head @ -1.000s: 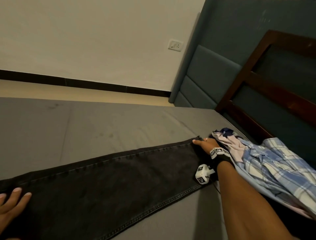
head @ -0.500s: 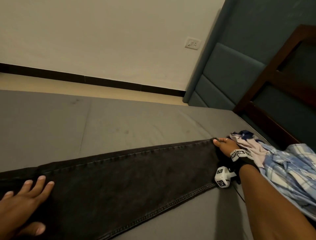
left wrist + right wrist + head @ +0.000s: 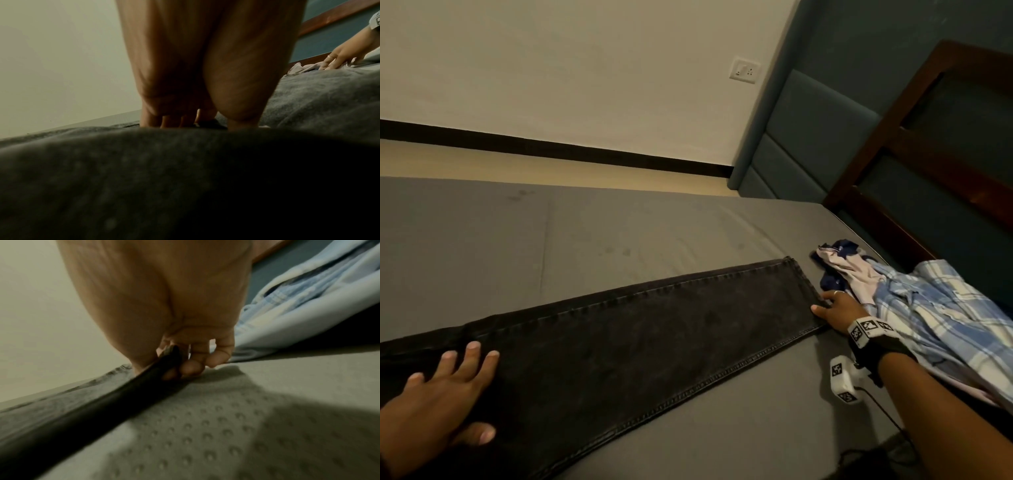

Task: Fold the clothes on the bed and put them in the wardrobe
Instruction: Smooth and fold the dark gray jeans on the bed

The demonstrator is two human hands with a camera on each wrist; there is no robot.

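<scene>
Black jeans (image 3: 654, 329) lie stretched flat across the grey mattress (image 3: 619, 240), one leg on the other. My left hand (image 3: 452, 380) rests flat on them at the lower left with fingers straight and spread; the left wrist view shows its palm (image 3: 205, 65) pressing the dark cloth (image 3: 185, 178). My right hand (image 3: 825, 305) is at the leg hem on the right. In the right wrist view, its fingers (image 3: 193, 366) curl under the dark hem (image 3: 102, 404) with the thumb on top, lifting that edge slightly.
A blue-and-white plaid shirt (image 3: 935, 315) and a crumpled pink and navy garment (image 3: 842, 270) are heaped just right of my right hand. A dark wooden bed frame (image 3: 893, 144) and padded blue headboard (image 3: 801, 137) stand behind. Bare mattress stretches beyond the jeans.
My right hand has slid along the hem from its far corner toward the near corner. My left hand has moved further onto the jeans and lies flat with fingers spread.
</scene>
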